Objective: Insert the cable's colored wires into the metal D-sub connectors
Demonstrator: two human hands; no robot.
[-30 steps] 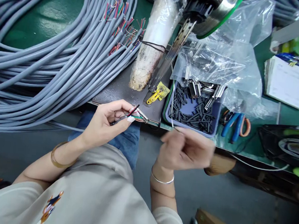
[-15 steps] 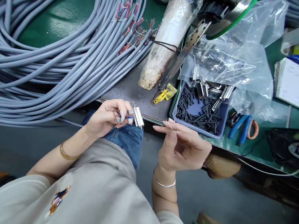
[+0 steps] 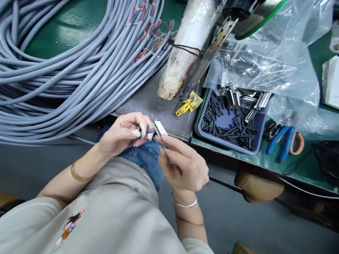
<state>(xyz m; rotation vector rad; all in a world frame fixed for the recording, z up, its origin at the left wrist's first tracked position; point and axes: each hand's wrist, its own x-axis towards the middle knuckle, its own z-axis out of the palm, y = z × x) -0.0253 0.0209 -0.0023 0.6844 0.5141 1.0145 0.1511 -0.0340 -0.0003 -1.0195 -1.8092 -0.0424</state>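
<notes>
The green table (image 3: pixel 62 28) fills the upper part of the frame, and a heap of grey cables (image 3: pixel 81 83) sprawls over it at upper left, frayed coloured ends bunched at top centre. A plastic bag (image 3: pixel 269 68) lies at upper right, partly over a blue tray (image 3: pixel 223 119) right of centre. Just below the middle of the frame, the two hands are close together. The right hand (image 3: pixel 187 164) has its fingertips pinched on a thin wire (image 3: pixel 186 124) that comes down across the table edge. The left hand (image 3: pixel 121 132), left of it, is clamped on coloured wires. A pile of black tubes (image 3: pixel 242 137) sits in the tray, with pliers (image 3: pixel 282 141) to its right. A yellow clip (image 3: pixel 184 107) lies near the centre. The metal connector (image 3: pixel 160 128) is between the hands, tilted, right beside the coloured wires (image 3: pixel 150 132); whether the right fingertips touch it, I cannot tell.
</notes>
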